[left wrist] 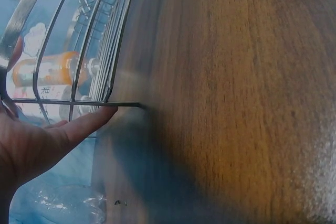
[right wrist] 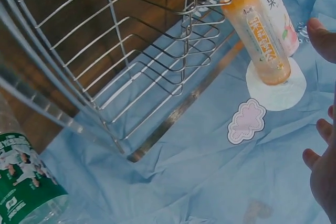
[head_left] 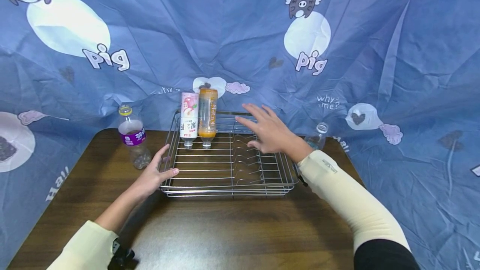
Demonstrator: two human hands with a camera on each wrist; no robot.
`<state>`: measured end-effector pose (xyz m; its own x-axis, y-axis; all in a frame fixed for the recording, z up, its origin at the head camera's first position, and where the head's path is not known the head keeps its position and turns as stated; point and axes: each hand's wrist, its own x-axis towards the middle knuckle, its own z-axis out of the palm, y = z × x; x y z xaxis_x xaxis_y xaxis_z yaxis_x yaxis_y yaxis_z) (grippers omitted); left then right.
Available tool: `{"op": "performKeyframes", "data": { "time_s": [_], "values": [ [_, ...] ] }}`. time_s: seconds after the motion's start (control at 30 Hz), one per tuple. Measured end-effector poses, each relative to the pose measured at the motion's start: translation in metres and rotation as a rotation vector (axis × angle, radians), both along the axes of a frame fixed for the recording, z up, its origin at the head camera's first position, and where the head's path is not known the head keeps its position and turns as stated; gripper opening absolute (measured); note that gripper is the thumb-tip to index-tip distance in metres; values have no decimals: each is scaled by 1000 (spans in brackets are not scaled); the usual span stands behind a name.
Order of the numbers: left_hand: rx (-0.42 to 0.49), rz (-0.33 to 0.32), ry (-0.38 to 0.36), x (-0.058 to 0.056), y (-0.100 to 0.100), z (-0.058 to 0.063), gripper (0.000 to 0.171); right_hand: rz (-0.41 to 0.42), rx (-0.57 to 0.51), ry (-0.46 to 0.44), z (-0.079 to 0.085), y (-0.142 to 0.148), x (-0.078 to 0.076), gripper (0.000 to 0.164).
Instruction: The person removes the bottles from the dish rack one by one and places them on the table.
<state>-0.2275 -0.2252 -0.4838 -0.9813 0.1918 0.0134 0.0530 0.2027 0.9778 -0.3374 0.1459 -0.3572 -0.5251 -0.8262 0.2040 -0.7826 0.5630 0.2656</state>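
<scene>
Dish rack (head_left: pixel 225 187): wire, set across the middle of the worktop (head_left: pixel 225 228).
Rack, far left: a peach-pictured bottle (head_left: pixel 188 116) and an orange-labelled bottle (head_left: pixel 208 116), side by side, necks down.
Outside the rack: a purple-labelled bottle (head_left: pixel 133 138), upright at left; a green-labelled bottle (right wrist: pixel 23 182) beyond the right end.
Progress: two bottles in, two out; the work looks about half done, the outer pair apparently left.
Left hand (head_left: pixel 151 176): thumb and forefinger spread wide, touching the rack's left end.
Right hand (head_left: pixel 268 132): fingers wide, holding nothing, above the rack's far right part.
Edges: raised rims all round; the far side lies near the blue cloth (head_left: pixel 240 45), leaving little room behind.
Open room: near the centre-left wires and along the near worktop; at right, wavy dividers (head_left: pixel 249 161) probably narrow the choice.
</scene>
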Motion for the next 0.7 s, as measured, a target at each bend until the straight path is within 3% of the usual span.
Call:
{"op": "performKeyframes", "data": {
  "time_s": [0.43, 0.7],
  "values": [
    [-14, 4, -15, 2, -2, 3, 93, 41, -6, -46, 0, -16, -8, 93],
    [-7, -5, -3, 2, -1, 2, 91, 40, -85, -159, -3, -23, -16, 101]
  ]
}}
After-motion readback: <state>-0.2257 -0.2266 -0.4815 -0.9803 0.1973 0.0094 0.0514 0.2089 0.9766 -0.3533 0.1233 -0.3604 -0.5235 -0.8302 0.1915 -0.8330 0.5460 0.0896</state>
